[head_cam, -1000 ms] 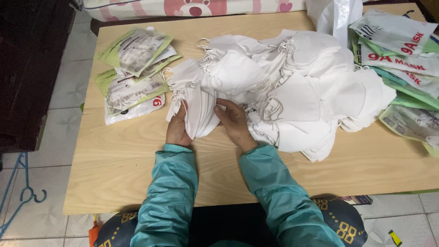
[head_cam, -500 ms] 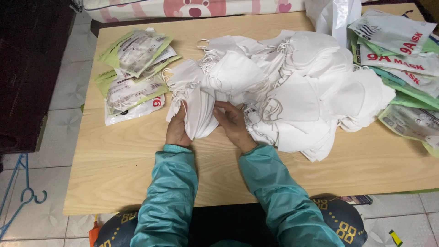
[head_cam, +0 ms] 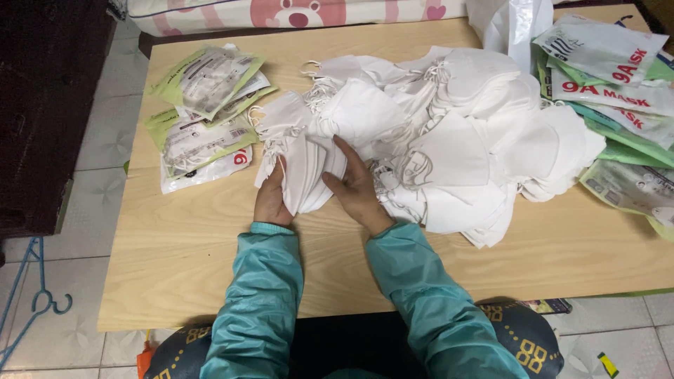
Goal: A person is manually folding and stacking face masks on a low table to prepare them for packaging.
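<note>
Worktop (head_cam: 210, 281) of pale wood grain is seen from above, its near edge running across the lower part of the frame and its left edge slanting down the left side. Bare wood is left open along the near strip, on both sides of the teal sleeves (head_cam: 260, 302) — the widest free room lies at lower right and lower left.

A small stack of white masks (head_cam: 309, 175) is pressed between the two hands just left of centre. The stack's long axis runs from the near edge toward the far edge, tilted slightly, with its ear loops bunched at the upper end. The left hand (head_cam: 272, 196) is laid flat against the stack's left side; the right hand (head_cam: 357, 188) is held against its right side, fingers stretched upward. Neither hand is clenched; the stack is squeezed between open palms.

A large heap of loose white masks (head_cam: 463, 147) fills the centre and right, touching the held stack. Green-edged packets (head_cam: 203, 112) are piled at upper left, well apart from the hands; more packets (head_cam: 611, 77) are stacked at upper right. Grey floor tiles (head_cam: 49, 281) are seen at left, with a blue hanger (head_cam: 31, 302) at lower left.
</note>
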